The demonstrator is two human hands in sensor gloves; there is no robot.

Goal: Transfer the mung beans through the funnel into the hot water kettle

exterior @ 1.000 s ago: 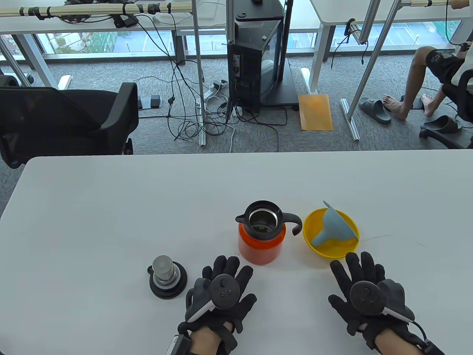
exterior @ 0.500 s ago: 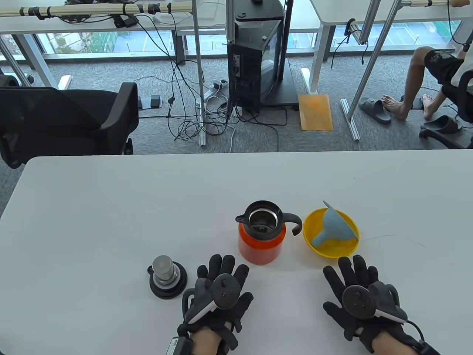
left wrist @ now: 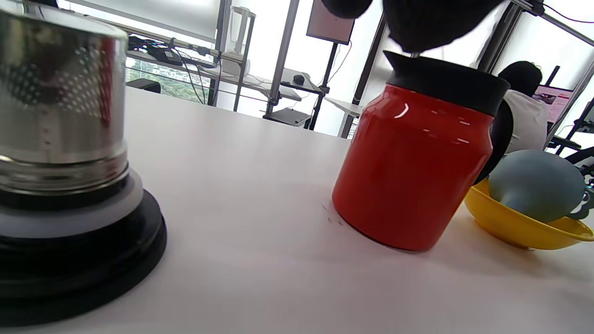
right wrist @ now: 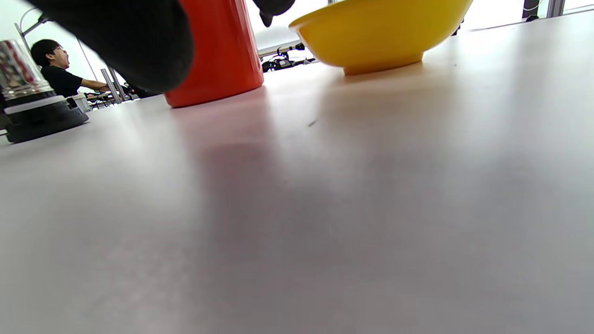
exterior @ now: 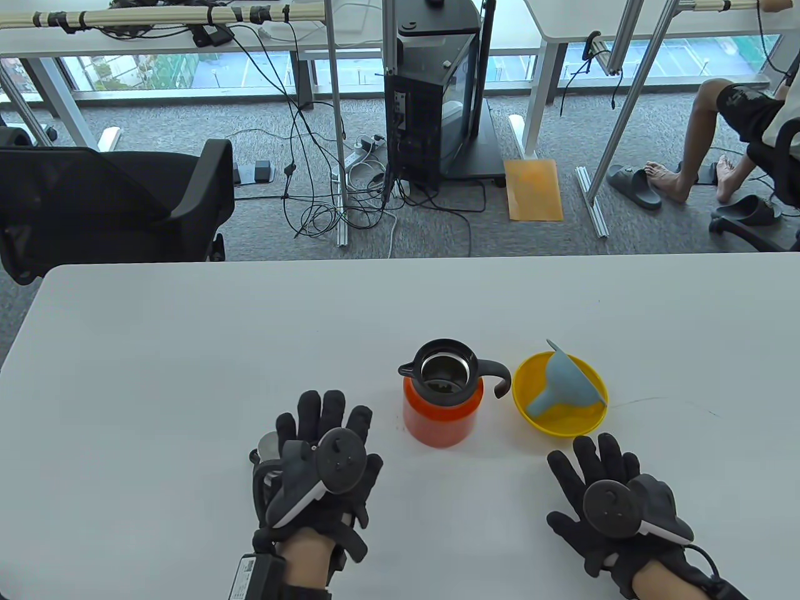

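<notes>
Down near the table's front edge, the left hand [exterior: 325, 465] hovers with fingers spread above the lid [left wrist: 69, 185], gripping nothing. Right hand [exterior: 615, 500] lies flat and spread just before the yellow bowl [exterior: 537, 415] holding the funnel [exterior: 565, 381]. Between them stands the uncapped kettle [exterior: 442, 400].

A low angle along the pale surface [right wrist: 352, 222] is given. A yellow bowl [right wrist: 380, 32] is seen at upper right, an orange kettle [right wrist: 218, 51] just left of it, and a lid [right wrist: 32, 106] at far left. Black gloved fingers [right wrist: 125, 41] are hung in from the top left.
</notes>
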